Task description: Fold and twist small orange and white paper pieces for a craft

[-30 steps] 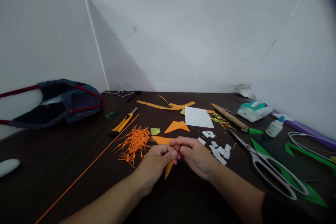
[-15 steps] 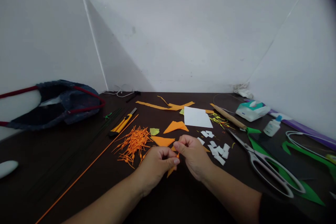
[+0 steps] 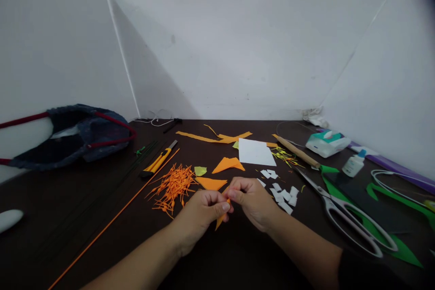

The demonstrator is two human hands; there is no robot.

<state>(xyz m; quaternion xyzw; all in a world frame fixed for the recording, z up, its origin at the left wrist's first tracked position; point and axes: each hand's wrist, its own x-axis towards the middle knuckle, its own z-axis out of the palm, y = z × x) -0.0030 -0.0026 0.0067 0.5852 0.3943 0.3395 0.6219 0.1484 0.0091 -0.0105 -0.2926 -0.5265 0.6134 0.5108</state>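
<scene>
My left hand (image 3: 201, 214) and my right hand (image 3: 253, 201) meet low at the middle of the dark table (image 3: 84, 217). Both pinch one small orange paper piece (image 3: 220, 220), whose pointed tip hangs below my left thumb. The fingers of both hands are curled closed round it. Just beyond my hands lie an orange paper triangle (image 3: 211, 183), a pile of thin orange paper slivers (image 3: 173, 184) and several small white paper squares (image 3: 282, 192).
Large scissors (image 3: 343, 210) lie right of my hands over green paper (image 3: 401, 249). A yellow utility knife (image 3: 159, 160), a long orange stick (image 3: 112, 219), a white sheet (image 3: 255, 151), a wooden dowel (image 3: 296, 150), a glue bottle (image 3: 353, 164), a teal-white box (image 3: 326, 141) and a dark bag (image 3: 71, 133) surround them.
The orange piece shows less below my fingers than a second ago. Both hands stay together and have shifted only slightly.
</scene>
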